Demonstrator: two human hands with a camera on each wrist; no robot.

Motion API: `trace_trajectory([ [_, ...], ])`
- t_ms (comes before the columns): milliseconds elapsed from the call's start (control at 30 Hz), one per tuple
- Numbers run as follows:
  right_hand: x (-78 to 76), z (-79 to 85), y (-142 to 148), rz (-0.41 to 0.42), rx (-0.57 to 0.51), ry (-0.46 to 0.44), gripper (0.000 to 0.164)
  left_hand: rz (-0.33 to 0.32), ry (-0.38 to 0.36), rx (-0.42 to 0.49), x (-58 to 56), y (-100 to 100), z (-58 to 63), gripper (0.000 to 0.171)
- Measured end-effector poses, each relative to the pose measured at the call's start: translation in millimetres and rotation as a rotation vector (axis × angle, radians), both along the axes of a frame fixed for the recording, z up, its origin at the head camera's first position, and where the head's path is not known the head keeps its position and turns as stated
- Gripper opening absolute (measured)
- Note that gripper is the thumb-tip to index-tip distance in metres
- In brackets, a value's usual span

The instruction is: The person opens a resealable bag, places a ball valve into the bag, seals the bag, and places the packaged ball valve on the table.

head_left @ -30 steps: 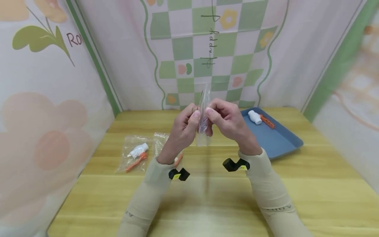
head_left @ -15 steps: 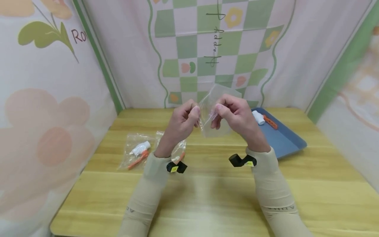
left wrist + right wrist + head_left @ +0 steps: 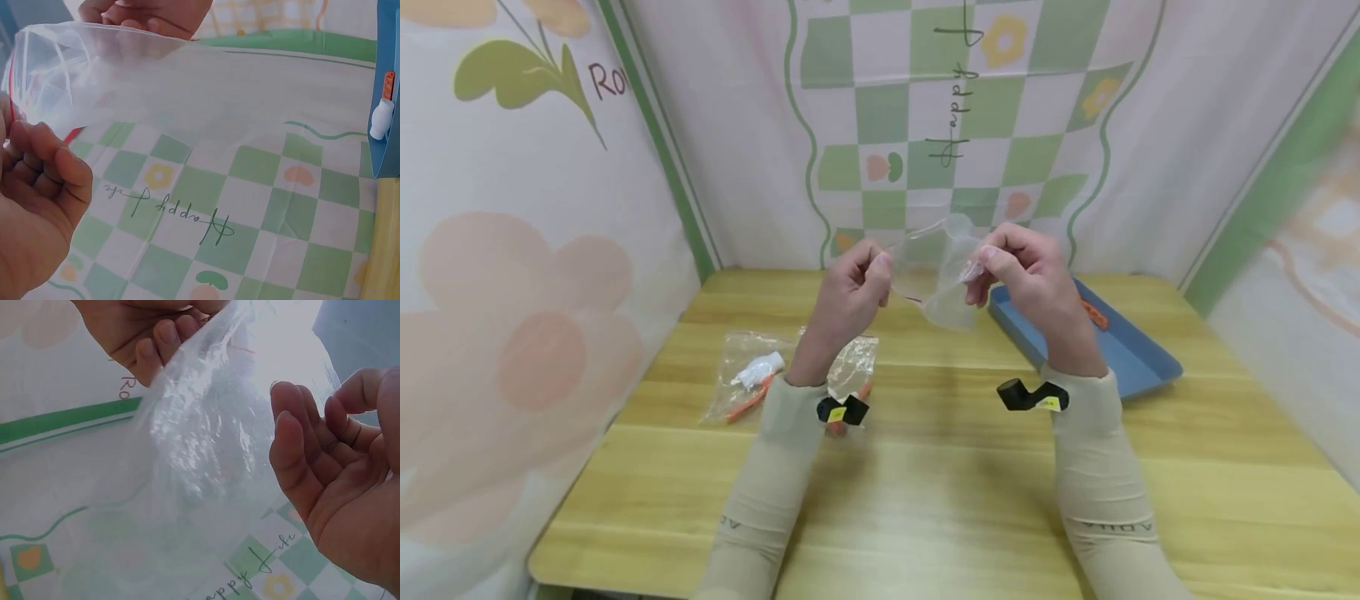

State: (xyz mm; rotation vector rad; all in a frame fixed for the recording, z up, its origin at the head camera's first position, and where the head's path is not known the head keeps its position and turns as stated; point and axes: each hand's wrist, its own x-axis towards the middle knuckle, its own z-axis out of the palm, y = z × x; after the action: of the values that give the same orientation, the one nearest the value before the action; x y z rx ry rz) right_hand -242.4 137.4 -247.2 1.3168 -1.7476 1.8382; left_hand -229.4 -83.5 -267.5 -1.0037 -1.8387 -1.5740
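Observation:
Above the table, both hands hold a clear zip bag (image 3: 917, 271) by its mouth, which is spread into a loop. My left hand (image 3: 850, 287) pinches one side of the rim between thumb and curled fingers. At the other side, my right hand (image 3: 1030, 271) pinches the rim the same way. The left wrist view shows a red line on the bag (image 3: 150, 87) near its mouth; nothing shows inside. In the right wrist view the bag (image 3: 200, 431) hangs between the right hand (image 3: 350, 481) and the left hand (image 3: 125, 337).
On the table's left lies a clear bag (image 3: 727, 375) with a white piece (image 3: 760, 369) and an orange piece (image 3: 748, 406). Another bag (image 3: 859, 358) is partly behind the left wrist. At right sits a blue tray (image 3: 1138, 367) with an orange strip (image 3: 1094, 314) and a white piece (image 3: 382, 119).
The hands have moved apart. Seen almost edge-on before, the bag has turned, and its mouth has spread wide between the hands.

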Motion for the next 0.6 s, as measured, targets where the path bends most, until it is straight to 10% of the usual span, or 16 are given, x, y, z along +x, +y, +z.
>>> trace_trajectory([
  [233, -1.8, 0.0, 3, -0.047, 0.042, -0.016, 0.02, 0.053, 0.014, -0.02, -3.4, -7, 1.4, 0.023],
  [600, 11.9, 10.7, -9, -0.364, 0.217, 0.038, 0.014, 0.307, 0.211, -0.21, -7.2, -27, 0.8, 0.024],
])
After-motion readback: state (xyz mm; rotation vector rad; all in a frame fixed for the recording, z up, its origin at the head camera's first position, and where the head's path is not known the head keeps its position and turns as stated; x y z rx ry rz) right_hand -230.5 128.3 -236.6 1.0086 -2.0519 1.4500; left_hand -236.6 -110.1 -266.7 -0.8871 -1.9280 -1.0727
